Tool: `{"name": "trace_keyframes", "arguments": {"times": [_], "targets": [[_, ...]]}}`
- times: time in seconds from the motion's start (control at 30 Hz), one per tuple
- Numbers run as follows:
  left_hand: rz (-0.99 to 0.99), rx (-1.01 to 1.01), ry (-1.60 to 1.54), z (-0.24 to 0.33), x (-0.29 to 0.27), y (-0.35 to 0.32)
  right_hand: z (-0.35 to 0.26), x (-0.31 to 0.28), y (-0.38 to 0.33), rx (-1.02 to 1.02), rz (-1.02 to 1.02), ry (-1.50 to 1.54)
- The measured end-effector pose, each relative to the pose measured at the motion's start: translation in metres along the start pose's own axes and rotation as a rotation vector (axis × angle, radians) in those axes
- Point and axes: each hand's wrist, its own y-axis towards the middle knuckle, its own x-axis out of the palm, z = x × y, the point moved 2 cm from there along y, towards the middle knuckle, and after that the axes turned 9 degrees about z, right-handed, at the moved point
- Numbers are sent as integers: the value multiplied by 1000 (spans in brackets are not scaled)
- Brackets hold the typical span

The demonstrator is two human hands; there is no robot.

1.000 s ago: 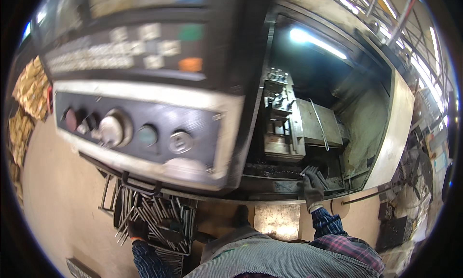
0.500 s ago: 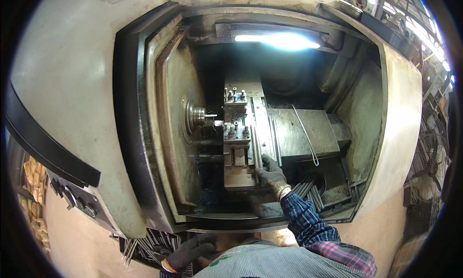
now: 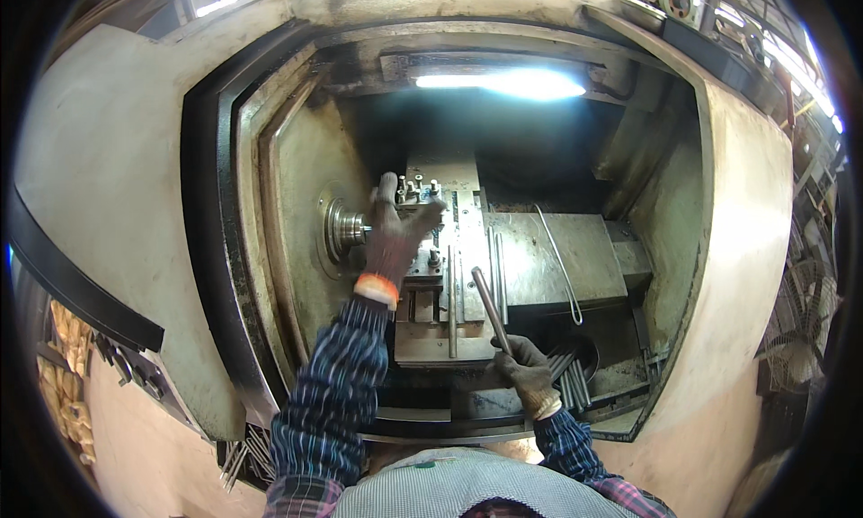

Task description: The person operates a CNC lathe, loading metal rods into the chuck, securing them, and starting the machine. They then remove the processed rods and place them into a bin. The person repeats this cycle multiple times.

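Note:
My left hand, in a dark glove with an orange cuff, reaches into the lathe between the chuck and the tool posts. Its fingers are spread, and I make out nothing held in them. The hand covers part of the tool block and the space right of the chuck. My right hand, in a grey glove, is closed around the lower end of a metal rod. That rod tilts up and to the left over the front of the carriage.
More rods lie on the slide, beside a long bent wire hook. Several rods rest in a round container at lower right. A rod bundle sits outside, lower left. The door frame borders the opening.
My left hand has come up from the rods outside the machine to beside the chuck. The right hand has drawn back toward me, with a rod now raised in its grip.

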Motion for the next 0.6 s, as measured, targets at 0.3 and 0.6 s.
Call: {"name": "trace_keyframes", "arguments": {"times": [0.3,0.6], "targets": [[-687,-144,1315,-152,51,32,-11,-60,-83,-258,260,-134],[-1317,285,602,-112,136,56,9,-78,-135,-11,459,-80]]}}
